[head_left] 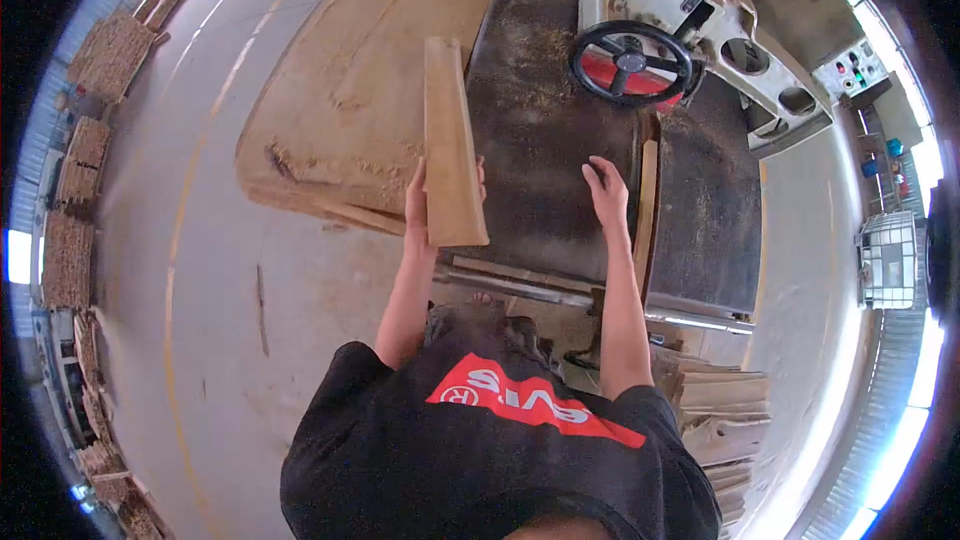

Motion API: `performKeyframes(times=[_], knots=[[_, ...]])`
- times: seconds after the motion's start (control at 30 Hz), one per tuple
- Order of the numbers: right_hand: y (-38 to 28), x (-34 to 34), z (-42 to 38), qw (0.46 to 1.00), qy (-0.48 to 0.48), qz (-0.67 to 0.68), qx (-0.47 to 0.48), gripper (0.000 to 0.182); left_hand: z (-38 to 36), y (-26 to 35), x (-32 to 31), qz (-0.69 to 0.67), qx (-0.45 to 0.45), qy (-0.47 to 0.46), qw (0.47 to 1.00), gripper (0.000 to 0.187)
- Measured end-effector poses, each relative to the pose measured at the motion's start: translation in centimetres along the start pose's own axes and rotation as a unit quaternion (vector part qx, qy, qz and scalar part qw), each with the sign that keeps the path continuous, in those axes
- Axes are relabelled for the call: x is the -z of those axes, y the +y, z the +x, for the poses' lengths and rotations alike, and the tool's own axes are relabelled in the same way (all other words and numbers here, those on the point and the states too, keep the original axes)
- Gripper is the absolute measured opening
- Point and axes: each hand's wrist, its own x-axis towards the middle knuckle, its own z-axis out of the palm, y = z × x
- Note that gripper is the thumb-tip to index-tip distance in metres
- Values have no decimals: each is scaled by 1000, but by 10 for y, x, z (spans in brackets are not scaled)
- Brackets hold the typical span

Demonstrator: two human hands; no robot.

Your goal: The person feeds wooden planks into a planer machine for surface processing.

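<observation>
Now | left hand [418,202] clamped on wooden board [449,143] (held upright) | right hand [606,190] open, fingers apart, over saw table [540,140]

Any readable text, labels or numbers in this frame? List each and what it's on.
"SIV3" or similar, in white on a red stripe across the black T-shirt, seen upside down and partly folded, so not certain; a circled "R" beside it.
Control panel with coloured buttons: any labels too small to read.
Nothing legible on the wooden board or the machine table.
</observation>
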Motion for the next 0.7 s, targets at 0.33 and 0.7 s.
performKeyframes(times=[0.33,0.7], knots=[[-112,16,-229,941,-204,-106,247,80,-47,-99,1,40,-59,14,997,81],[-50,52,-312,952,-8,-178,249,69,-72,-192,2,118,24,41,992,87]])
